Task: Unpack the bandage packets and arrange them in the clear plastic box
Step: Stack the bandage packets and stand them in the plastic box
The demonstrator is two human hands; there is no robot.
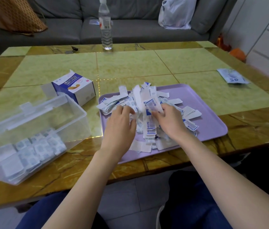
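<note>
A big pile of packets [150, 129] lies on a purple tray [205, 123] on the desk [130, 66]. Both hands are in the pile. The right hand [171, 121] has its fingers curled around a few packets and lifts them up a little. The left hand [122, 124] has its fingers bent into the pile too, but it is blurry, so I cannot tell if it holds any.

The clear box [74, 116] sits open to the left of the tray. Rows of packets [31, 149] lie flat in its near end. A blue and white carton [76, 88] stands just behind it. A bottle [105, 25] stands at the far edge of the desk.
</note>
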